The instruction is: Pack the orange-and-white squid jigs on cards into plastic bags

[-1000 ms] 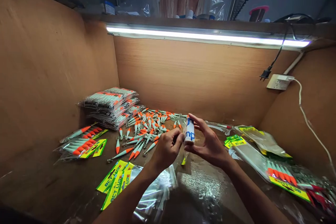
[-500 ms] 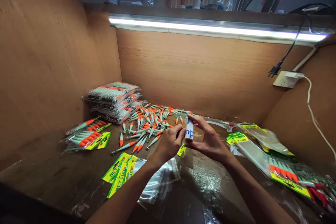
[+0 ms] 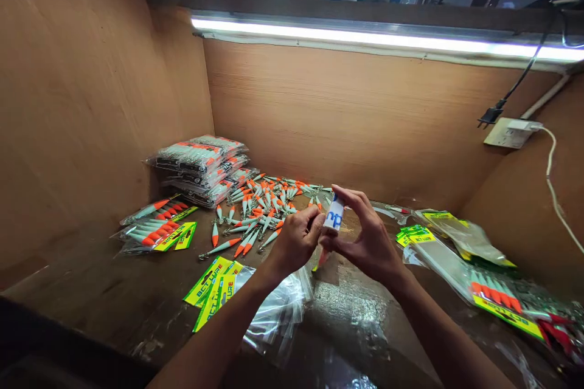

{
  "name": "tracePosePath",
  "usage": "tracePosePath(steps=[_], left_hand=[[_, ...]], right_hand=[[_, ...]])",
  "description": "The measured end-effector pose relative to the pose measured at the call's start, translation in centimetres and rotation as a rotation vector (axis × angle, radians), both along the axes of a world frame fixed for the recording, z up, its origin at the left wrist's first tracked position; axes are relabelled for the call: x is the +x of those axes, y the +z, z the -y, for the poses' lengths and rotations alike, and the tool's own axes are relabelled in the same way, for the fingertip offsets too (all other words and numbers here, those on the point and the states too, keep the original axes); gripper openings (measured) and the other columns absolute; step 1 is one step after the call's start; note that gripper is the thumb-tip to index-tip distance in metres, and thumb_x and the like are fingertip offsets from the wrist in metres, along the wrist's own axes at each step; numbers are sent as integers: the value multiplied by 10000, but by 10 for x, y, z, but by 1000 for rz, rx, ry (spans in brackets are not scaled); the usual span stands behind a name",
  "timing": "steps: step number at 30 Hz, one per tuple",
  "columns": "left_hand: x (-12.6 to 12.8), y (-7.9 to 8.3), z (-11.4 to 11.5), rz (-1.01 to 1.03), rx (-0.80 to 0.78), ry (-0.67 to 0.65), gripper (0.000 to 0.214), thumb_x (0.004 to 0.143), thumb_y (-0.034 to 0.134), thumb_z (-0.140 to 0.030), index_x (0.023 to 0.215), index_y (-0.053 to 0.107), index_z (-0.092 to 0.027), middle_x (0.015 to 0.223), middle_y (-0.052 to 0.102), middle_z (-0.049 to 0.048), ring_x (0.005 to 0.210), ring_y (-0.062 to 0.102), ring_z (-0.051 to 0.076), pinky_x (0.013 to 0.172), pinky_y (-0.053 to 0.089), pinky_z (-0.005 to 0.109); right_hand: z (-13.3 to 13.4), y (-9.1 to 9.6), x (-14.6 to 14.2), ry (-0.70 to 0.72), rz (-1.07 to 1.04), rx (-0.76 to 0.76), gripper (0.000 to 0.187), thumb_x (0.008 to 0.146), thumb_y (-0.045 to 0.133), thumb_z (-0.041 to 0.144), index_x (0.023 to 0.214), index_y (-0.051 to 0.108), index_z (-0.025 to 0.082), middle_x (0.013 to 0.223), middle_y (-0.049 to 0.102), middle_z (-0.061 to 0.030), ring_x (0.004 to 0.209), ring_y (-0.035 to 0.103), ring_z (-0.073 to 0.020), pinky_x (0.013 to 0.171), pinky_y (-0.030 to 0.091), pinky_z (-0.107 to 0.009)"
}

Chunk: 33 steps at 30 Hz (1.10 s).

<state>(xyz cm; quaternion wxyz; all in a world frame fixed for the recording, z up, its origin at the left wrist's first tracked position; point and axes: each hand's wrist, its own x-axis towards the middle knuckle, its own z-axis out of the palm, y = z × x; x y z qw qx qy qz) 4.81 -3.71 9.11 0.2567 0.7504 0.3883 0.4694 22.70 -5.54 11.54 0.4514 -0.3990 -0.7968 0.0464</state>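
Observation:
My right hand [image 3: 367, 237] holds a small white block with blue lettering [image 3: 334, 216] upright, fingers over its top and thumb under its lower end. My left hand [image 3: 298, 237] is closed in a pinch against the block's left side; what lies between its fingers is hidden. Just below the hands shows a sliver of something orange with a yellow tip [image 3: 322, 257], mostly covered. Behind my left hand lies a loose heap of pale lures with orange ends and metal hooks [image 3: 255, 213]. Clear plastic bags with yellow-green header cards [image 3: 212, 292] lie beneath my left forearm.
Stacked packs of lures [image 3: 201, 161] stand at the back left, with filled card packets [image 3: 157, 231] before them. On the right lie empty carded bags [image 3: 438, 261] and a filled packet [image 3: 497, 295]. A power plug [image 3: 491, 114] hangs beside the wall socket [image 3: 508, 132].
Both hands and the white block have shifted slightly right in the view, and the block leans more. The yellow patch below the hands has shrunk, with orange showing. The whole view has shifted a little.

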Motion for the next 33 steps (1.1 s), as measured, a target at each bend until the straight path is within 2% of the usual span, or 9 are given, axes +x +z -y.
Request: tracePosePath(steps=[7, 13, 17, 23, 33], left_hand=[[-2, -6, -8, 8, -38, -43, 382, 1008, 399, -438, 737, 456, -174, 646, 484, -23, 584, 436, 113, 576, 294, 251], [-3, -14, -15, 35, -83, -90, 387, 1004, 406, -462, 755, 470, -173, 657, 508, -15, 576, 458, 110, 552, 307, 242], [-3, -15, -17, 74, -123, -126, 370, 1002, 412, -456, 771, 478, -174, 659, 521, -14, 572, 484, 110, 558, 331, 233], [-3, -14, -18, 50, -53, -90, 381, 1001, 419, -438, 738, 471, -168, 648, 509, -17, 574, 470, 105, 557, 325, 235], [-3, -20, -19, 57, -123, -123, 385, 1004, 403, -462, 806, 550, -166, 710, 557, 5, 625, 516, 123, 587, 373, 232]], right_hand=[[-4, -7, 0, -1, 24, -3, 776, 781, 745, 460, 1458, 433, 243, 1315, 445, -94, 1225, 477, -179, 1090, 456, -327], [-8, -7, 3, 14, 15, -11, 776, 789, 745, 442, 1470, 411, 276, 1342, 435, -71, 1249, 467, -162, 1097, 453, -306], [-9, -6, 4, 9, -1, -4, 780, 796, 737, 465, 1474, 409, 261, 1334, 442, -81, 1240, 474, -163, 1074, 464, -302], [-8, -8, 2, 16, 45, 15, 759, 786, 746, 458, 1453, 438, 267, 1317, 456, -73, 1219, 484, -160, 1076, 456, -298], [-12, -7, 7, -36, -92, -6, 763, 803, 708, 549, 1447, 445, 234, 1312, 465, -87, 1208, 489, -166, 1100, 435, -321]])
